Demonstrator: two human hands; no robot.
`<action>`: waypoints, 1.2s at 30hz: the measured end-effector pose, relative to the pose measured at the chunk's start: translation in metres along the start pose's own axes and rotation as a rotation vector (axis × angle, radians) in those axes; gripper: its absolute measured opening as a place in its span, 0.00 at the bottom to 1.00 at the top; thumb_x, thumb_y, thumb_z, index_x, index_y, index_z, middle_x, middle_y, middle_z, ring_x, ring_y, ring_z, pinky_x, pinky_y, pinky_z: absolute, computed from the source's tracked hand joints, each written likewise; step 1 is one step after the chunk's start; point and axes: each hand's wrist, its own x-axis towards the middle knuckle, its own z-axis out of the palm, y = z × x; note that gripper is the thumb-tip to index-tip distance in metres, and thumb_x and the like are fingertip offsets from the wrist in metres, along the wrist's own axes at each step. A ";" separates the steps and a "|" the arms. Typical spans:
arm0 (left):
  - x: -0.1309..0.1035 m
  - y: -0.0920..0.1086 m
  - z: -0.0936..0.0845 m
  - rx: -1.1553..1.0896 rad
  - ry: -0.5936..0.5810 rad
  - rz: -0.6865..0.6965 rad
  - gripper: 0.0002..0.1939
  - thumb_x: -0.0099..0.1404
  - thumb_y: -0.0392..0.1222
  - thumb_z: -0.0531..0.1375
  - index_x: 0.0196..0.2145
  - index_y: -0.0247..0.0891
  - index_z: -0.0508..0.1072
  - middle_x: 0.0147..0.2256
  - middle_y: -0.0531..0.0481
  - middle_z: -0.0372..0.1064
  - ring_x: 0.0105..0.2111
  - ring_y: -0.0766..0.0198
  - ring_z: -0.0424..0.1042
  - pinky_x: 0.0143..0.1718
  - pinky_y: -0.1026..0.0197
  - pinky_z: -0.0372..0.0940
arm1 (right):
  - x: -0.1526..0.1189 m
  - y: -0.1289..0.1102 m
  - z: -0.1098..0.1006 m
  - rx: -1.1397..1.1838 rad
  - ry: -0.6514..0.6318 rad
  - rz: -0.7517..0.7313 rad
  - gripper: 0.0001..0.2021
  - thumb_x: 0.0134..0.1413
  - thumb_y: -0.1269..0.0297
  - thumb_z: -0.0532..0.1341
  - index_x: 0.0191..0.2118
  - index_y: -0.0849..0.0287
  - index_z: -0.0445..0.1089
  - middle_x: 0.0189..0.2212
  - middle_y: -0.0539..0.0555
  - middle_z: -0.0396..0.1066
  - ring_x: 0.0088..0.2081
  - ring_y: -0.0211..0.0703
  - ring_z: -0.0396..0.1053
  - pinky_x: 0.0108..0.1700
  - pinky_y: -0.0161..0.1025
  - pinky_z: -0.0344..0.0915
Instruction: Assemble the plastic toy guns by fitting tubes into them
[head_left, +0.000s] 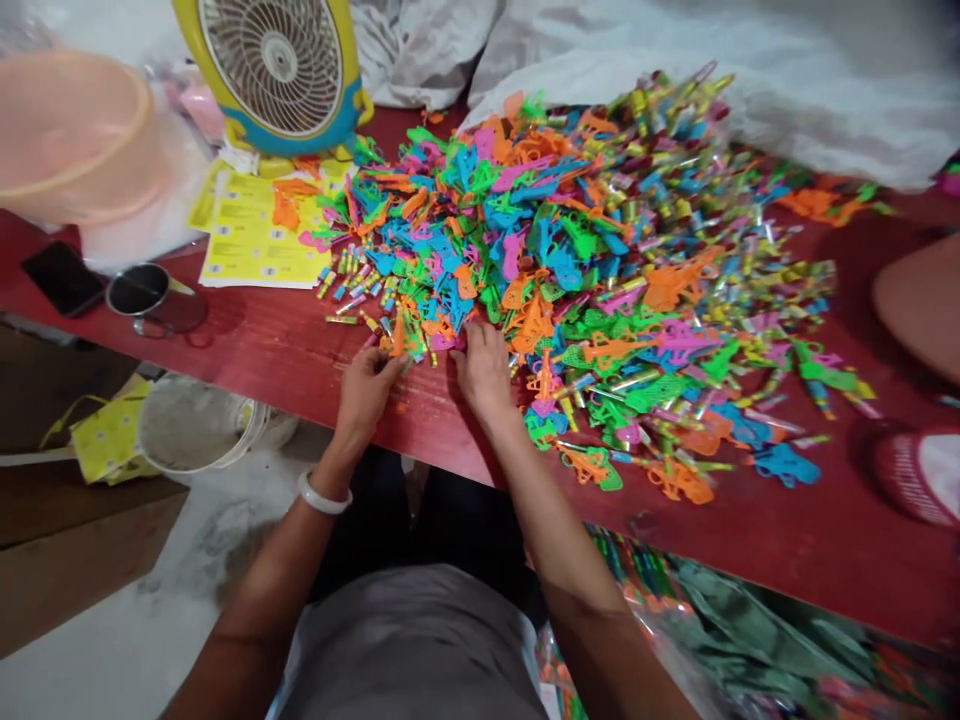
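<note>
Two hands at the toy pile's (pixel 570 250) six-o'clock edge: left hand (pixel 365 385) pinching an orange piece (pixel 397 338), right hand (pixel 482 368) at its three o'clock, fingers curled into the pile, grasp unclear.

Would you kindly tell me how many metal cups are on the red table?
1: the metal cup stands near the red table's left edge, beside the phone. The toy pile may hide others.

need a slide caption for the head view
Both hands pick at a heap of bright plastic toy parts on a red table.
</note>
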 end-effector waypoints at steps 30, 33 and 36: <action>-0.027 -0.023 -0.077 -0.535 0.408 0.039 0.21 0.48 0.48 0.75 0.38 0.37 0.77 0.35 0.54 0.74 0.31 0.72 0.70 0.33 0.69 0.64 | 0.010 -0.079 0.034 -0.204 -0.319 -0.492 0.13 0.69 0.70 0.52 0.47 0.57 0.75 0.43 0.60 0.70 0.46 0.52 0.60 0.46 0.45 0.56; -0.024 -0.025 -0.082 -0.551 0.413 0.041 0.20 0.49 0.49 0.75 0.34 0.36 0.77 0.30 0.56 0.73 0.26 0.73 0.67 0.30 0.68 0.63 | 0.011 -0.078 0.036 -0.108 -0.311 -0.486 0.11 0.68 0.69 0.53 0.44 0.59 0.73 0.43 0.60 0.71 0.45 0.51 0.62 0.48 0.45 0.58; -0.024 -0.029 -0.084 -0.533 0.425 0.046 0.18 0.51 0.50 0.74 0.34 0.37 0.76 0.27 0.56 0.71 0.25 0.73 0.66 0.29 0.68 0.62 | 0.019 -0.084 0.035 0.012 -0.252 -0.354 0.11 0.68 0.68 0.52 0.48 0.62 0.69 0.44 0.61 0.71 0.45 0.50 0.65 0.50 0.44 0.61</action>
